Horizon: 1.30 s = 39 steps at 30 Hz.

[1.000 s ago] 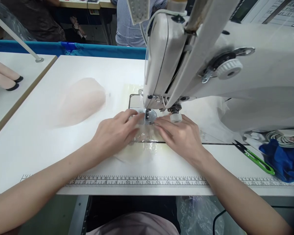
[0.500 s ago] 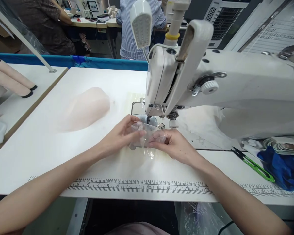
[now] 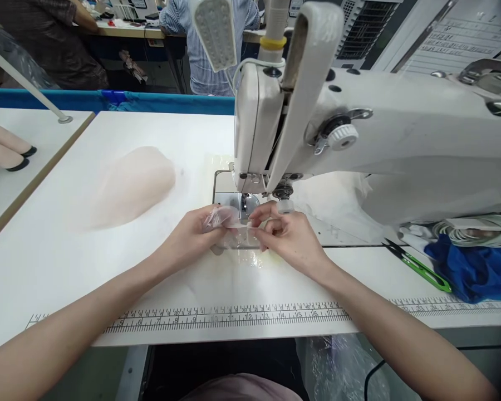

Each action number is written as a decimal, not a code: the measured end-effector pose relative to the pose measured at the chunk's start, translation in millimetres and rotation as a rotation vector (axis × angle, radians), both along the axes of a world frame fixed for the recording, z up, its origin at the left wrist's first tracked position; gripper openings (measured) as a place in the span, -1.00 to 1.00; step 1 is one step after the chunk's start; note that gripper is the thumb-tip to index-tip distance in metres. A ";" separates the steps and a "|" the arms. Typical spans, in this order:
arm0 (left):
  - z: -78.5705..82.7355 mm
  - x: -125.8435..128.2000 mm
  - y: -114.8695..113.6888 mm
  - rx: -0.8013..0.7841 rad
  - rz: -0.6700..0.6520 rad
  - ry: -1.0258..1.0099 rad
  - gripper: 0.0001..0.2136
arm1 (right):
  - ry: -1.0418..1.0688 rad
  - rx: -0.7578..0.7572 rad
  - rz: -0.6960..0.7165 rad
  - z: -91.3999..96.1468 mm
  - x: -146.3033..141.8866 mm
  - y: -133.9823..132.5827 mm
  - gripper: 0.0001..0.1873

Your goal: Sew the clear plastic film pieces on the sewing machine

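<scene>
A white sewing machine (image 3: 359,139) stands on a white table (image 3: 67,245), its needle and presser foot (image 3: 245,203) just beyond my fingers. My left hand (image 3: 192,239) and my right hand (image 3: 290,236) pinch the two ends of a small sheer pale-pink fabric piece (image 3: 227,220), stretched between them a little above the table, in front of the needle. Both hands are closed in a pinch on it. Under the hands lies a clear glossy film (image 3: 250,256).
A pile of sheer pink fabric (image 3: 129,186) lies to the left. Green-handled snips (image 3: 417,267), blue cloth (image 3: 476,273) and coiled white cord (image 3: 480,228) sit at the right. A printed ruler (image 3: 234,317) runs along the front edge. People work at a far table (image 3: 129,30).
My hands lay flat by the presser foot a second ago. They have drawn back and lifted the small sheer piece, now pinched between them.
</scene>
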<state>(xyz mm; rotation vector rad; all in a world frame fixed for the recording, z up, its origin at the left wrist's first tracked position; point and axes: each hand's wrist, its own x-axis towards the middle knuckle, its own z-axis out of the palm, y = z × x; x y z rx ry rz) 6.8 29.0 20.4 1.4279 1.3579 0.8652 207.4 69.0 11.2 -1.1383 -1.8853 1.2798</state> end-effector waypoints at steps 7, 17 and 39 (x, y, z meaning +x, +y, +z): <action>2.2 -0.3 -3.2 0.051 -0.065 0.119 -0.87 | 0.148 -0.276 0.058 -0.5 -4.6 -1.0 -0.87; -11.0 -1.0 -7.1 0.458 -0.052 0.346 -0.86 | 0.281 -0.268 -0.009 -4.2 -10.5 -6.0 -0.88; -5.8 4.8 -11.5 0.770 0.039 0.426 -0.82 | 0.138 0.358 0.067 -3.6 -6.6 -12.6 -0.88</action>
